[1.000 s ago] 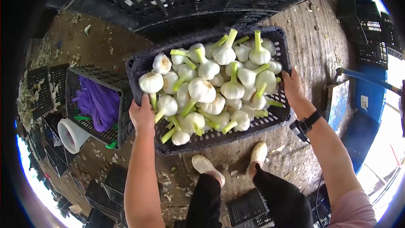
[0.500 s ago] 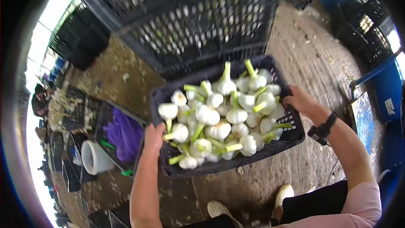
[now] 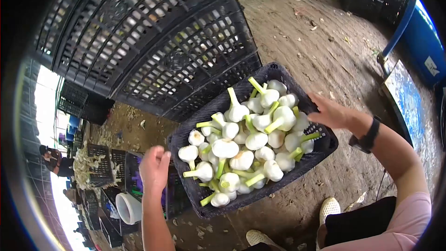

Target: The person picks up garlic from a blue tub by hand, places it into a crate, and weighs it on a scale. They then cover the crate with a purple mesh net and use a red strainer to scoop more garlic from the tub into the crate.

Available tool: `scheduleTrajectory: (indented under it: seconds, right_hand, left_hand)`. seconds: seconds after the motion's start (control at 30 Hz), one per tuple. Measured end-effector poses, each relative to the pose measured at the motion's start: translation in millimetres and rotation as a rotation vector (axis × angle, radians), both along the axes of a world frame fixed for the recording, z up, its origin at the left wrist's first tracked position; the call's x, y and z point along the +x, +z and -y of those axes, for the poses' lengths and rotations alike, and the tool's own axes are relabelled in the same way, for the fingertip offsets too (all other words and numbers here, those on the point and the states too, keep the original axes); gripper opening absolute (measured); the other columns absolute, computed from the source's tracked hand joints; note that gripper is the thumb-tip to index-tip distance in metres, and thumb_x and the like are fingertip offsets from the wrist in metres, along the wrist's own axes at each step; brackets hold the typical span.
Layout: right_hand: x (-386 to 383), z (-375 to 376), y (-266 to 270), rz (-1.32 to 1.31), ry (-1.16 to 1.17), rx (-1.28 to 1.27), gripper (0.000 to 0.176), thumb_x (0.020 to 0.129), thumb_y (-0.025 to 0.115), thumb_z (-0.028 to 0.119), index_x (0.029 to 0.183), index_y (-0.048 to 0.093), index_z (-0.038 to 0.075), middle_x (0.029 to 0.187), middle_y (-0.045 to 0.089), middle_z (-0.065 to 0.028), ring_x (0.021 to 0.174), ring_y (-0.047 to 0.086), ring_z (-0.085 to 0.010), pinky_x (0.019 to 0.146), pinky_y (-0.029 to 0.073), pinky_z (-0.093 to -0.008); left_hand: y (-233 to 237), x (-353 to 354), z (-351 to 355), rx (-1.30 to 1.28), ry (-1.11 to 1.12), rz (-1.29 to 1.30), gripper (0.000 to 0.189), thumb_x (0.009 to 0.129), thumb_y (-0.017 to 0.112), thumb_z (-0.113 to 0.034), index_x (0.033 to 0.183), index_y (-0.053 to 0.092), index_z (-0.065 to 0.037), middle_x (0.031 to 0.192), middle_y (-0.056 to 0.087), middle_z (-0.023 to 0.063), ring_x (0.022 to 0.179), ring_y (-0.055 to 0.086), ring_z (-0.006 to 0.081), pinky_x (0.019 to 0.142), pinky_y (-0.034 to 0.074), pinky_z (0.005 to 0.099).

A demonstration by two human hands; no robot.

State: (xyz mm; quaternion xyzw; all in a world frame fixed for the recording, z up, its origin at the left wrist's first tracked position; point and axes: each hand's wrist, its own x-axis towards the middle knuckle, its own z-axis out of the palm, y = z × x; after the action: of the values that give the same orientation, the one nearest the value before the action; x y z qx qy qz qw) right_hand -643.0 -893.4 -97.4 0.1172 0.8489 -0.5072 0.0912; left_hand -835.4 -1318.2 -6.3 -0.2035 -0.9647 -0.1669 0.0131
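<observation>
A black plastic crate [image 3: 204, 210] full of white garlic bulbs [image 3: 242, 160] with cut green stems stands at the foot of stacked crates. My left hand [image 3: 154, 167] is beside its left end, apart from the rim, thumb and fingers loosely apart and holding nothing. At the right end, my right hand [image 3: 329, 112] hovers by the rim with thumb and fingers spread; whether a fingertip still touches the crate is hard to tell. A dark watch [image 3: 367, 137] is on my right wrist.
Tall stacked black crates [image 3: 181, 60], also filled, rise just beyond. A white bucket [image 3: 127, 208] and crates of trimmings [image 3: 95, 165] are at left, where a person [image 3: 55, 160] sits. A blue-and-white board [image 3: 403, 102] and blue container [image 3: 429, 51] are at right.
Both hands have come off the garlic crate's ends, the left moving clear of it. My view has turned, so the stacked crates now appear farther left.
</observation>
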Motion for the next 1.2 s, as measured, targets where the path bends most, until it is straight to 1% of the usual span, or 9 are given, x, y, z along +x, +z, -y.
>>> scheduleTrajectory:
  seconds: [0.13,0.27,0.5,0.6,0.67,0.83,0.93,1.1,1.2]
  right_hand:
    - [43,8,-3,-0.001,0.018,0.037,0.060,0.081,0.052,0.014,0.131,0.028,-0.008,0.129,0.038,-0.0276,0.122,0.040,-0.0347,0.102,0.034,-0.0373]
    - [59,32,-19,-0.079,-0.151,0.033,0.060,0.082,0.048,0.011,0.133,0.025,-0.007,0.132,0.035,-0.0290,0.125,0.035,-0.0389,0.105,0.029,-0.0376]
    - [52,32,-30,-0.086,-0.179,-0.248,0.060,0.078,0.042,-0.003,0.135,0.024,-0.003,0.131,0.039,-0.0223,0.124,0.039,-0.0308,0.103,0.031,-0.0353]
    - [62,29,-71,-0.232,-0.230,-0.345,0.067,0.077,0.037,-0.014,0.140,0.015,-0.004,0.140,0.029,-0.0158,0.131,0.027,-0.0220,0.109,0.019,-0.0321]
    - [66,18,-66,-0.244,-0.072,0.045,0.067,0.077,0.039,-0.011,0.139,0.016,-0.005,0.141,0.028,-0.0208,0.132,0.027,-0.0274,0.109,0.019,-0.0334]
    - [64,17,-58,-0.166,-0.082,0.052,0.063,0.081,0.040,-0.004,0.139,0.016,-0.006,0.141,0.028,-0.0229,0.132,0.027,-0.0295,0.109,0.019,-0.0337]
    - [65,18,-58,-0.193,-0.096,0.072,0.061,0.083,0.040,-0.001,0.139,0.016,-0.007,0.141,0.028,-0.0228,0.133,0.026,-0.0285,0.109,0.019,-0.0333]
    - [65,13,-72,-0.169,-0.156,-0.021,0.061,0.083,0.040,-0.001,0.139,0.016,-0.006,0.142,0.026,-0.0220,0.133,0.025,-0.0266,0.109,0.017,-0.0322]
    - [65,11,-71,-0.154,-0.157,0.068,0.061,0.083,0.040,0.000,0.139,0.017,-0.006,0.143,0.026,-0.0221,0.133,0.024,-0.0265,0.109,0.016,-0.0319]
  left_hand:
    - [16,25,-126,0.095,-0.501,0.075,0.018,0.080,0.058,-0.010,0.096,0.061,-0.002,0.086,0.060,0.0140,0.079,0.060,0.0313,0.070,0.048,0.0372]
    - [-60,-14,-202,0.076,-0.686,-0.040,0.020,0.082,0.054,-0.009,0.099,0.064,-0.004,0.094,0.062,0.0141,0.086,0.060,0.0319,0.075,0.048,0.0376]
    - [-100,-22,-252,-0.658,-0.372,0.074,0.024,0.080,0.049,-0.021,0.089,0.070,-0.014,0.091,0.068,0.0081,0.081,0.066,0.0267,0.066,0.052,0.0408]
    - [-100,-27,-246,-0.520,-0.381,0.112,0.023,0.079,0.052,-0.020,0.091,0.070,-0.011,0.097,0.067,0.0092,0.089,0.065,0.0267,0.073,0.052,0.0407]
    - [-117,-36,-245,-0.474,-0.414,0.074,0.021,0.078,0.054,-0.017,0.090,0.070,-0.011,0.097,0.067,0.0097,0.090,0.064,0.0268,0.075,0.052,0.0391]
    - [-106,-24,-247,-0.520,-0.451,-0.009,0.021,0.081,0.052,-0.013,0.091,0.071,-0.013,0.093,0.068,0.0066,0.089,0.065,0.0222,0.072,0.052,0.0356]
    - [-92,-14,-238,-0.109,-0.238,0.084,0.014,0.076,0.056,-0.015,0.082,0.069,-0.013,0.085,0.067,0.0104,0.082,0.065,0.0289,0.069,0.052,0.0388]
    - [-9,14,-130,0.323,-0.565,0.081,0.014,0.082,0.052,-0.016,0.076,0.056,-0.004,0.067,0.058,0.0158,0.061,0.055,0.0363,0.056,0.043,0.0418]
    - [37,34,1,0.185,-0.423,0.392,0.019,0.088,0.054,-0.019,0.078,0.053,-0.003,0.062,0.051,0.0018,0.059,0.049,0.0067,0.050,0.039,0.0298]
